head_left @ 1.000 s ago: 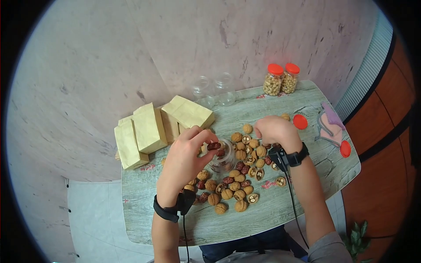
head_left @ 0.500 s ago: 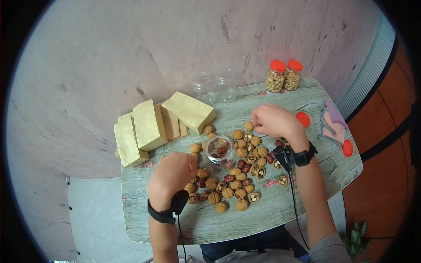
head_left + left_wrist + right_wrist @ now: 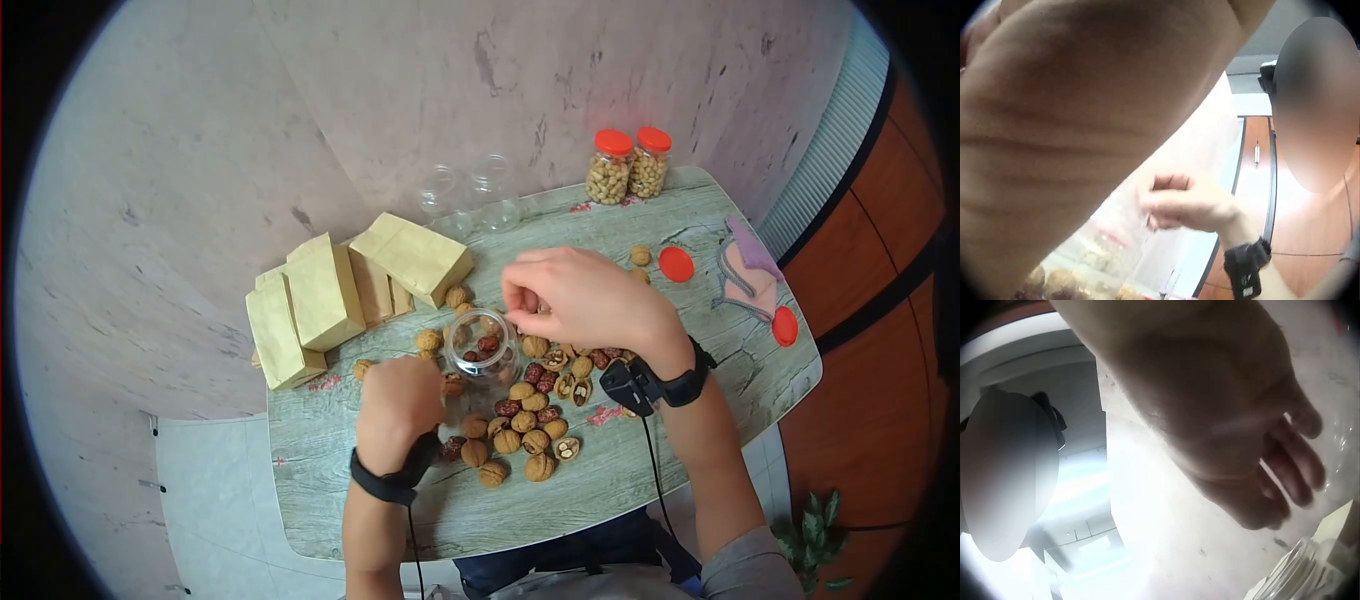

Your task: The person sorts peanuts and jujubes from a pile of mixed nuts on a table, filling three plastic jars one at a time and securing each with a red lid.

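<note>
Jar [image 3: 482,346] of clear glass stands open-mouthed near the middle of the worktop [image 3: 620,470], with a few red dates and a walnut lying in its bottom. The right hand [image 3: 570,296] hovers just beside and above the jar's mouth, its fingers bunched together at the tips; something small seems to be pinched there, but from the head view and the right wrist view alike I cannot tell what, or whether anything is truly in the grip. The left hand [image 3: 400,398] rests on the worktop just to the jar's near left, curled into a loose fist with its back to the camera; its grip is hidden, so what it has hold of, if anything, cannot be told.

Walnuts [image 3: 524,422], whole and cracked, lie scattered with red dates [image 3: 508,408] in front of and to the right of the jar, some touching it. Further out, paper bags [image 3: 322,292] stand and lean in a cluster at the worktop's far left. Two empty clear jars [image 3: 468,196] sit at the far edge, and two nut-filled jars with red lids [image 3: 625,166] stand to their right. Two loose red lids [image 3: 677,264] lie near the right edge, with a pink cloth [image 3: 748,275] between them.
</note>
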Demonstrator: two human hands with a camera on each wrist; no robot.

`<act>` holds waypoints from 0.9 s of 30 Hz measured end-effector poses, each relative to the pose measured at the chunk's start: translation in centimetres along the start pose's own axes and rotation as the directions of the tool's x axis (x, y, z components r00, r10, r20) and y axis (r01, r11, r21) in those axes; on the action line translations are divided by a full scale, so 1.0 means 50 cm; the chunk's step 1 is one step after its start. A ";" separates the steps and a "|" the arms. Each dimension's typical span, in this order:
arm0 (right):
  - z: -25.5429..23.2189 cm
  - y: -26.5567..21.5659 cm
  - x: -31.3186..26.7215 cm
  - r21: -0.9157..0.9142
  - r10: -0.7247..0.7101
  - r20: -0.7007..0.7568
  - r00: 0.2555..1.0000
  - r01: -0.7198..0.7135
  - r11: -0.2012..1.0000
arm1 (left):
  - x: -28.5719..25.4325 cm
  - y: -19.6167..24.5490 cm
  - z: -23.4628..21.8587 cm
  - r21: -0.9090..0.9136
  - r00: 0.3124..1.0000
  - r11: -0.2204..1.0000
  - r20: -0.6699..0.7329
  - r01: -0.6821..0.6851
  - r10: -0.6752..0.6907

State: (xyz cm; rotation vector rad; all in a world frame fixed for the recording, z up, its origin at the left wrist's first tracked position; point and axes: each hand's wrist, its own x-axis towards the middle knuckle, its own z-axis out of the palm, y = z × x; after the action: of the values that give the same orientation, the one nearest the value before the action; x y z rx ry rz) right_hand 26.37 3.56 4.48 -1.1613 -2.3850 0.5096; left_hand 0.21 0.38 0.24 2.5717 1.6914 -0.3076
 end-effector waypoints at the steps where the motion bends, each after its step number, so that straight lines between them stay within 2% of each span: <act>1: 0.004 0.019 -0.002 -0.110 0.050 0.082 0.995 -0.041 0.993 | -0.006 -0.010 -0.022 -0.029 0.999 0.999 0.023 0.024 -0.024; 2: 0.006 0.030 -0.003 -0.111 0.052 0.080 0.995 -0.043 0.993 | -0.017 -0.011 -0.057 -0.094 0.993 0.989 0.054 0.112 -0.107; 3: 0.008 0.040 -0.003 -0.127 0.139 0.239 0.961 -0.111 0.986 | -0.030 -0.012 -0.077 -0.092 0.993 0.990 0.052 0.110 -0.105; 4: 0.013 0.049 -0.001 -0.153 0.221 0.389 0.894 -0.174 0.973 | -0.040 -0.013 -0.092 -0.200 0.988 0.975 -0.095 0.100 -0.120; 5: 0.023 0.057 0.004 -0.154 0.221 0.388 0.895 -0.173 0.973 | -0.049 -0.013 -0.105 -0.304 0.960 0.950 -0.236 0.074 -0.150; 6: 0.036 0.065 0.011 -0.118 0.218 0.497 0.840 -0.184 0.976 | -0.053 -0.007 -0.115 -0.304 0.929 0.952 -0.356 -0.014 -0.100; 7: 0.048 0.070 0.018 -0.082 0.207 0.599 0.773 -0.198 0.977 | -0.052 0.002 -0.119 -0.304 0.929 0.953 -0.355 -0.013 -0.101; 8: 0.058 0.072 0.025 -0.082 0.205 0.599 0.774 -0.196 0.977 | -0.049 0.012 -0.122 -0.362 0.898 0.929 -0.432 -0.081 -0.090; 9: 0.070 0.072 0.031 -0.113 0.237 0.638 0.733 -0.216 0.970 | -0.046 0.021 -0.124 -0.414 0.860 0.898 -0.504 -0.151 -0.087; 10: 0.078 0.069 0.034 -0.145 0.268 0.674 0.688 -0.232 0.962 | -0.038 0.027 -0.118 -0.378 0.831 0.904 -0.555 -0.201 -0.047; 13: 0.085 0.054 0.040 -0.203 0.282 0.671 0.686 -0.196 0.959 | -0.014 0.039 -0.098 -0.374 0.825 0.891 -0.566 -0.258 0.001; 16: 0.091 0.055 0.045 -0.226 0.311 0.691 0.652 -0.213 0.951 | -0.015 0.039 -0.102 -0.371 0.836 0.899 -0.548 -0.230 -0.012; 19: 0.099 0.073 0.042 -0.207 0.267 0.691 0.672 -0.171 0.963 | -0.025 0.012 -0.112 -0.395 0.841 0.901 -0.537 -0.181 -0.067; 21: 0.094 0.077 0.039 -0.190 0.275 0.677 0.683 -0.198 0.961 | -0.036 -0.029 -0.113 -0.416 0.845 0.900 -0.522 -0.130 -0.119; 23: 0.081 0.078 0.035 -0.176 0.281 0.663 0.694 -0.221 0.959 | -0.051 -0.064 -0.118 -0.466 0.899 0.884 -0.401 -0.034 -0.177; 24: 0.070 0.080 0.031 -0.160 0.252 0.624 0.740 -0.195 0.968 | -0.056 -0.081 -0.117 -0.465 0.898 0.885 -0.401 -0.030 -0.180; 26: 0.040 0.083 0.013 -0.117 0.175 0.493 0.852 -0.135 0.984 | -0.065 -0.107 -0.106 -0.433 0.934 0.899 -0.289 0.068 -0.210; 27: 0.020 0.082 0.005 -0.113 0.168 0.492 0.854 -0.129 0.985 | -0.069 -0.111 -0.103 -0.429 0.933 0.900 -0.289 0.074 -0.214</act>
State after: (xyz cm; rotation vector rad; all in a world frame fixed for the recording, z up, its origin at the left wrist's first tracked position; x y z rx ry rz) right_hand 28.33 5.98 1.64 -1.3917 -2.7786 0.8724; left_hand -5.44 0.23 6.34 2.2730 1.8102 0.4630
